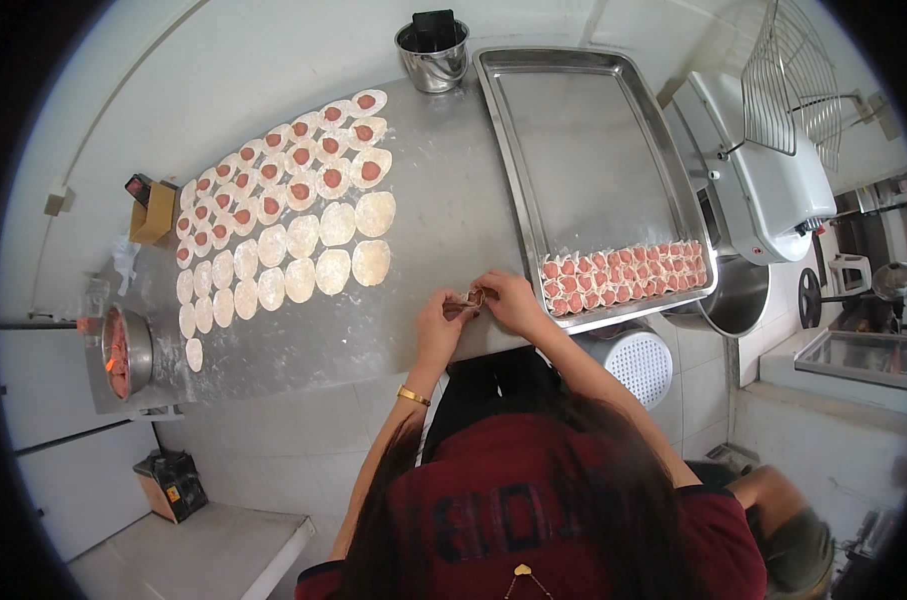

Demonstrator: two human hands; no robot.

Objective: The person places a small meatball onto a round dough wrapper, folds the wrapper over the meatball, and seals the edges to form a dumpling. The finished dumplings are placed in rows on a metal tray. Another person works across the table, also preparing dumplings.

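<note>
Close to the front edge of the steel table (438, 180), my left hand (443, 322) and my right hand (513, 303) meet with their fingertips closed around a small dumpling (472, 297), a dough wrapper with pink filling. My fingers partly cover it. To the left lie rows of floured round wrappers: the far ones carry balls of pink meat filling (299, 191), while the nearer wrappers (300, 279) are bare. Right of my hands, a large metal tray (508, 150) holds tightly packed open-topped dumplings (623, 277) along its near end.
A steel bowl of meat filling (119, 350) stands at the table's left end, near a small cardboard box (153, 213). Behind sits a metal bucket (433, 68). At right are a white mixer (758, 165), a steel mixing bowl (741, 295), a white stool (640, 368) and another person's knee (773, 495).
</note>
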